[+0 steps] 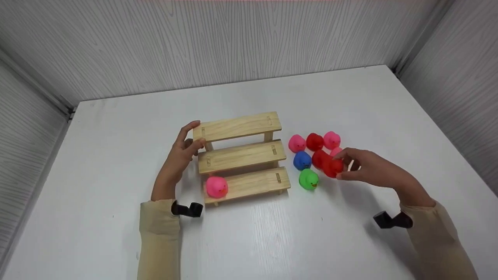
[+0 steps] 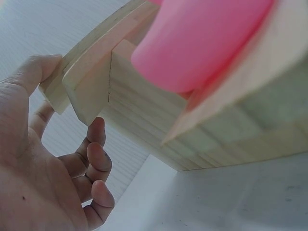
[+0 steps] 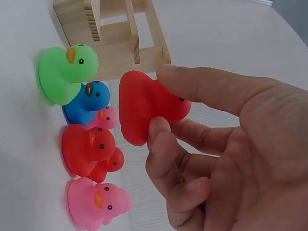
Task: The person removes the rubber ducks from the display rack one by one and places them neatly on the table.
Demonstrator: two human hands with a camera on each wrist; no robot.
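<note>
My left hand pinches the left end of the top step of a three-tier wooden stand, thumb and a finger on opposite edges. In the left wrist view its other fingers curl loosely beside the stand's side. A pink rubber duck sits at the left end of the bottom step. Over on the right, my right hand pinches a red rubber duck between thumb and fingers. The right wrist view shows this duck raised above the table, tipped on its side.
Right of the stand, several rubber ducks stand close together on the white table: a green duck in front, a blue duck, red ducks and pink ducks, including a pink duck at the back. Grey wood-grain walls surround the table.
</note>
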